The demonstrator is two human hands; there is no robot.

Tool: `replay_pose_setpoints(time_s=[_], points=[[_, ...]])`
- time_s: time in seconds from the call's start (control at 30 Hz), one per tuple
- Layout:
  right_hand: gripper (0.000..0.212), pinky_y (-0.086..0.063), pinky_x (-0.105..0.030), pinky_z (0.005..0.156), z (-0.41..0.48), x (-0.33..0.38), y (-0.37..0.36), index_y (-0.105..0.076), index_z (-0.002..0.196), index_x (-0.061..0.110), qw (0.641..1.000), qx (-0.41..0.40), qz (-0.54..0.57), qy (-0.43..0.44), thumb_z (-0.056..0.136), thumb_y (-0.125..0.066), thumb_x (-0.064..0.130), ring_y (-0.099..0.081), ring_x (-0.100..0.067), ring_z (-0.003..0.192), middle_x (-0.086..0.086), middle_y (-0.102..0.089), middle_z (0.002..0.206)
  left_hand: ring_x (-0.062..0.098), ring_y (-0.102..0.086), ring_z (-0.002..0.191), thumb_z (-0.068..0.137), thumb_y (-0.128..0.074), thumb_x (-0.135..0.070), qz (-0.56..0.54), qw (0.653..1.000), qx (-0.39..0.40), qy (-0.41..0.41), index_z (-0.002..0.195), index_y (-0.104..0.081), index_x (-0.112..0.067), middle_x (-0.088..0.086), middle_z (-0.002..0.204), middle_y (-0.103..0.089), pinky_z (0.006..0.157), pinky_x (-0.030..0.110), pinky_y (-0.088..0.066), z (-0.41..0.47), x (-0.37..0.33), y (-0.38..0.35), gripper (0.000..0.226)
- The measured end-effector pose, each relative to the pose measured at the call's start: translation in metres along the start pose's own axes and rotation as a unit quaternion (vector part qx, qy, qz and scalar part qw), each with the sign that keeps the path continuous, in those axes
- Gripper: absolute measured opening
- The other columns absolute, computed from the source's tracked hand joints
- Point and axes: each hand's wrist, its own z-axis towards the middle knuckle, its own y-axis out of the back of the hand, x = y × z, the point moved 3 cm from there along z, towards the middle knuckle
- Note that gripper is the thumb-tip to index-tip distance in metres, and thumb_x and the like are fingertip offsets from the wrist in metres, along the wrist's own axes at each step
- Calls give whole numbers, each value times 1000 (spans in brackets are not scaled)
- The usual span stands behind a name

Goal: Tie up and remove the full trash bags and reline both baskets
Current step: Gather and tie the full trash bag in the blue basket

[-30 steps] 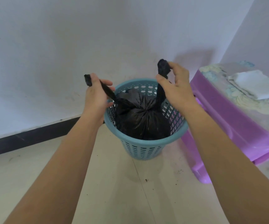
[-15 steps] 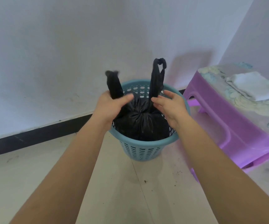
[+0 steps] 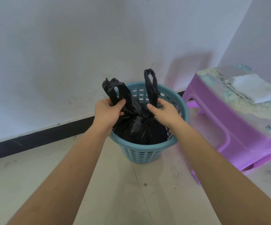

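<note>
A full black trash bag [image 3: 139, 127] sits inside a round teal plastic basket [image 3: 141, 155] on the floor by the wall. The bag's neck is gathered into a knot, and its two handle loops stand up above the rim. My left hand [image 3: 106, 113] is closed around the base of the left loop [image 3: 113, 88]. Pinching the base of the right loop [image 3: 151, 85] is my right hand [image 3: 165, 113]. Only one basket is in view.
A purple plastic stool [image 3: 225, 127] stands close to the right of the basket, with a folded white cloth [image 3: 253, 88] on its patterned top. White walls with a black skirting [image 3: 42, 135] close the corner behind. Small crumbs lie on the tiled floor.
My hands came in from pulling the loops apart and slid down to their bases near the knot. The loops now stand upright over the bag.
</note>
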Motion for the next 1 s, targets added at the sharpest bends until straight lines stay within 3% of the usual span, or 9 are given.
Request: replay_pose_setpoints(time_s=[0.13,0.2,0.3,0.43,0.57,0.63,0.77,0.87,1.0], points=[[74,-53,-39,95,5,-2,-1,-49,143,19,1000,-14,-10,-15,79,-82,31,-69,-17,95,2,-73,95,12,-63,79,99,-57,-30,41,999,6,-17,114,-62,-19,-5,93,-68,63,19,-51,-3,-7,-7,20],[47,-54,-25,79,6,1,1,-66,126,12,999,-10,45,-21,83,-79,26,-66,-9,82,6,-71,84,12,-64,78,96,-60,-31,43,998,45,-16,119,-55,-19,-3,101,-68,56,17,-49,-4,-9,-12,26],[16,-46,-10,56,1,5,4,-75,104,16,993,-3,116,-3,91,-71,25,-61,4,61,12,-69,75,15,-71,91,81,-78,-15,48,992,114,-6,116,-62,-15,-1,104,-73,73,27,-56,0,-5,-15,38],[7,-54,-26,84,0,16,9,-73,88,32,987,-78,114,79,91,-69,38,-68,-1,87,14,-75,89,16,-69,81,85,-75,-15,61,996,64,-25,94,-73,-21,0,87,-74,76,31,-57,2,-9,-9,10],[15,-56,-36,88,-3,33,8,-74,91,30,982,-86,102,136,92,-65,42,-70,-7,91,11,-76,91,18,-57,85,92,-64,-14,222,939,-12,-261,75,-66,-20,-5,81,-60,70,22,-40,-12,-41,-14,18],[22,-56,-43,84,-1,35,3,-75,90,22,986,-81,54,135,94,-62,39,-70,-13,85,6,-76,85,20,-58,95,93,-57,-16,210,914,-22,-348,82,-66,-16,-7,91,-60,84,26,-45,-20,-54,-20,14],[43,-54,-50,89,1,28,-8,-72,95,0,994,-60,77,38,93,-61,42,-69,-33,92,-14,-74,89,19,-71,94,105,-38,-35,-89,979,49,-174,62,-62,-23,4,91,-76,95,41,-52,-33,-68,-33,50],[28,-53,-47,94,6,16,-4,-73,92,4,986,-79,133,-65,92,-67,32,-68,-28,95,-10,-74,95,25,-69,69,107,-34,-32,-240,969,31,-51,61,-53,-18,4,56,-61,93,40,-52,-28,-54,-28,51],[21,-51,-48,98,9,2,5,-71,92,9,978,-105,130,-125,90,-70,29,-65,-31,103,-11,-72,107,17,-48,48,106,-37,-30,-334,941,-4,57,67,-39,-16,-2,48,-36,86,39,-52,-26,-23,-28,42]])
